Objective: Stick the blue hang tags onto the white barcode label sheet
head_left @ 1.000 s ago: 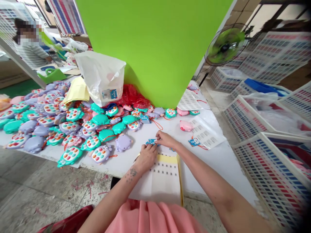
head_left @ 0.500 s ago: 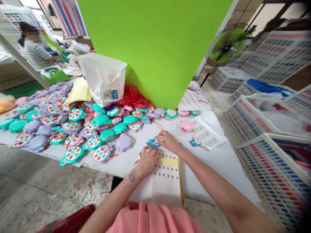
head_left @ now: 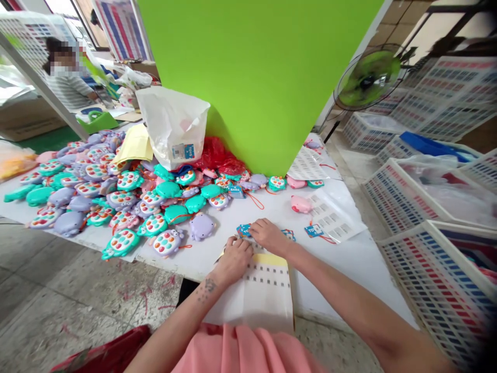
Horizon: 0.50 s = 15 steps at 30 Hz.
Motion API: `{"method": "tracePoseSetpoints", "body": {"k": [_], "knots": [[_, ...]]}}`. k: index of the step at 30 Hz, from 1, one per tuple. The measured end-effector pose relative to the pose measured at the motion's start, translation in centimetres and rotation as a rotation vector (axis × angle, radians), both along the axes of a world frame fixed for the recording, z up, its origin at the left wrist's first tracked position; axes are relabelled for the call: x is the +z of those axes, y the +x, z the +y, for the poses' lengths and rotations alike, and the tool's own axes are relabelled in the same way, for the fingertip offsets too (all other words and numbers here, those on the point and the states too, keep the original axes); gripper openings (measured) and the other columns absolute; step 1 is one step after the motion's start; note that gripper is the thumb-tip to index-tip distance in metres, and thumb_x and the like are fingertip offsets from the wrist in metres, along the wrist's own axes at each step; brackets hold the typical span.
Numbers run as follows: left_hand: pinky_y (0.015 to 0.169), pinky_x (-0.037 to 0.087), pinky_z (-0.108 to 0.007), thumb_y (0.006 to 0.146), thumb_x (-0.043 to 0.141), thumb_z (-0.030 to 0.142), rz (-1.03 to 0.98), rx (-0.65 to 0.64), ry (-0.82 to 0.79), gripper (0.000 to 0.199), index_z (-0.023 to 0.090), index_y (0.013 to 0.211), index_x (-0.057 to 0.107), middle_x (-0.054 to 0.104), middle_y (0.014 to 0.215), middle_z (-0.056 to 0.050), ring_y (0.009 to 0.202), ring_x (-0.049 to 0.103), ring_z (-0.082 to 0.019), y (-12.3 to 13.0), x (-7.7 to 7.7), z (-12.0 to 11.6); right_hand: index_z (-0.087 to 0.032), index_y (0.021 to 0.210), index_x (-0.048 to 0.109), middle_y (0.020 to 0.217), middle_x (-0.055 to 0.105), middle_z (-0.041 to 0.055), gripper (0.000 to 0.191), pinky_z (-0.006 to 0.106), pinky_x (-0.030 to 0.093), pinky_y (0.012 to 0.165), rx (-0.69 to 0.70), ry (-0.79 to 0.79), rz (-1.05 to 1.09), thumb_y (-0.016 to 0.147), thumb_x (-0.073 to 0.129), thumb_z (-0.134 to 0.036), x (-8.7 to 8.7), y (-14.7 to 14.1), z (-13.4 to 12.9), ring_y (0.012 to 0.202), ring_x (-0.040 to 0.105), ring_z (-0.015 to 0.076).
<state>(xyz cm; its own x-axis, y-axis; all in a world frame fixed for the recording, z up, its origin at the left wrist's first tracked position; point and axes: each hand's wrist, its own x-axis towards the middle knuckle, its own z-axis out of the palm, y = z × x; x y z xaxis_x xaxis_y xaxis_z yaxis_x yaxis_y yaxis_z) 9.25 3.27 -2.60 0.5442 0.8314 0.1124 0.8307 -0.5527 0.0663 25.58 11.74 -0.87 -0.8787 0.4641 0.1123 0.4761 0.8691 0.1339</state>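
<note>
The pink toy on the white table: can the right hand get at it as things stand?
Probably yes. The right hand is close to the pink toy, with mostly bare white table between them. A flat blue tag lies nearby, but nothing tall seems to stand in the way.

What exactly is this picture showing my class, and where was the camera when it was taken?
There is no machine here. A camera worn on a person's head looks forward and down, so their own two bare arms enter from the bottom. The right hand reaches a small blue tag, though whether it is gripped is hard to tell. The left hand lies close by, at the top edge of a printed sheet. Also on the white table is a heap of colourful plastic toys.
</note>
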Motion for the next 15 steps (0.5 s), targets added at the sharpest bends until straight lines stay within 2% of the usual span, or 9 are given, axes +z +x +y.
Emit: {"method": "tracePoseSetpoints", "body": {"k": [5,9,12,15], "knots": [[0.087,0.031,-0.041,0.089,0.04,0.015,-0.024,0.012,0.003,0.015,0.017,0.089,0.055,0.058,0.09,-0.006,0.088,0.05,-0.021,-0.1,0.1,-0.1,-0.015,0.084,0.062,0.086,0.058,0.0092,0.019,0.035,0.034,0.073,-0.017,0.047,-0.001,0.089,0.044,-0.013,-0.4,-0.2,0.0,0.084,0.046,0.0218],[0.083,0.032,-0.04,0.092,0.038,0.019,-0.059,0.032,-0.006,0.017,0.017,0.087,0.054,0.059,0.087,-0.006,0.086,0.051,-0.021,-0.4,0.3,-0.1,-0.016,0.091,0.064,0.093,0.06,0.0093,0.018,0.034,0.035,0.077,-0.049,0.009,0.072,0.089,0.046,-0.014,-0.3,0.5,0.0,0.089,0.047,0.0217],[0.079,0.032,-0.039,0.092,0.039,0.021,-0.077,0.056,-0.029,0.016,0.017,0.088,0.053,0.06,0.085,-0.006,0.085,0.052,-0.021,-0.6,0.2,0.0,-0.017,0.097,0.064,0.098,0.061,0.0094,0.021,0.034,0.034,0.081,-0.202,0.006,0.179,0.089,0.045,-0.013,0.5,2.3,0.0,0.092,0.047,0.0217],[0.077,0.031,-0.038,0.092,0.039,0.021,-0.092,0.09,-0.053,0.015,0.017,0.089,0.053,0.061,0.085,-0.006,0.085,0.052,-0.021,-0.8,-0.3,0.4,-0.018,0.089,0.066,0.09,0.061,0.01,0.024,0.035,0.034,0.079,-0.389,0.062,0.195,0.09,0.042,-0.014,0.9,4.9,-0.1,0.087,0.048,0.0226]]}}
